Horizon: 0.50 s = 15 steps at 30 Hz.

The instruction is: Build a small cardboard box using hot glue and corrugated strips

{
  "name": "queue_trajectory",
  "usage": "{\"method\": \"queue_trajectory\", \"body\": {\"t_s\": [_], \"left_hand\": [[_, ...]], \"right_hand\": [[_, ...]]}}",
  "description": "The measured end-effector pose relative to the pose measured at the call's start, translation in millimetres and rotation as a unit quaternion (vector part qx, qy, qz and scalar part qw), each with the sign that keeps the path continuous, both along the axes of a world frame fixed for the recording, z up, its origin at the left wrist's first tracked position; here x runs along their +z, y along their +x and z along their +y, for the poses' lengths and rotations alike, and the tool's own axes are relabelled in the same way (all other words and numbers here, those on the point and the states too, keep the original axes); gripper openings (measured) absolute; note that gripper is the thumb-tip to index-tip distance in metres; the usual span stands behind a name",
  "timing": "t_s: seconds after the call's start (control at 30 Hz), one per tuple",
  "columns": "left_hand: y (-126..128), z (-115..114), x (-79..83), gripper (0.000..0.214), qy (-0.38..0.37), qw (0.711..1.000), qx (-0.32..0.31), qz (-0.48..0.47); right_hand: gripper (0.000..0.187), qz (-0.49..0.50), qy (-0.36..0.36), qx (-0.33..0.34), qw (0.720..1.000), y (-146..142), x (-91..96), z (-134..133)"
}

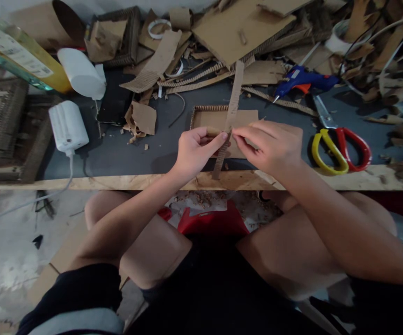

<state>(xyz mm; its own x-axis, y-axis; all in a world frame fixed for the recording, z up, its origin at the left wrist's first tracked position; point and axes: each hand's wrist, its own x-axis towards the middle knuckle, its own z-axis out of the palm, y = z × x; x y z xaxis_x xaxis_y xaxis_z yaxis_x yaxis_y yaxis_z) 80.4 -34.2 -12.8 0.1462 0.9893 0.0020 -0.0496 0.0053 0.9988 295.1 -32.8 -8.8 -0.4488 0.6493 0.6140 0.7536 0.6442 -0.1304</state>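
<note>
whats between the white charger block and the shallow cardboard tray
In the head view, a torn brown cardboard scrap and the lower end of a flat black slab lie between the white charger block and the shallow cardboard tray.

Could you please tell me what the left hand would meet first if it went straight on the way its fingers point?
The left hand points right at the cardboard strip, which its fingers pinch. Just beyond the strip it would probably meet the fingertips of the right hand, though depth is unclear.
</note>
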Motion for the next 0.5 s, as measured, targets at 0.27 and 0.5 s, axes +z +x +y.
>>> {"method": "queue_trajectory", "body": {"t_s": [0.27,0.5], "left_hand": [[0.7,-3.6,8.5,0.045,0.037,0.999,-0.002,0.032],[-4.3,1.2,6.4,0.05,0.037,0.997,-0.055,0.049]], "right_hand": [[0.028,-0.071,0.036,0.006,0.997,-0.1,2.1,0.7],[0.019,-0.082,0.035,0.031,0.996,0.6,4.1,0.7]]}}
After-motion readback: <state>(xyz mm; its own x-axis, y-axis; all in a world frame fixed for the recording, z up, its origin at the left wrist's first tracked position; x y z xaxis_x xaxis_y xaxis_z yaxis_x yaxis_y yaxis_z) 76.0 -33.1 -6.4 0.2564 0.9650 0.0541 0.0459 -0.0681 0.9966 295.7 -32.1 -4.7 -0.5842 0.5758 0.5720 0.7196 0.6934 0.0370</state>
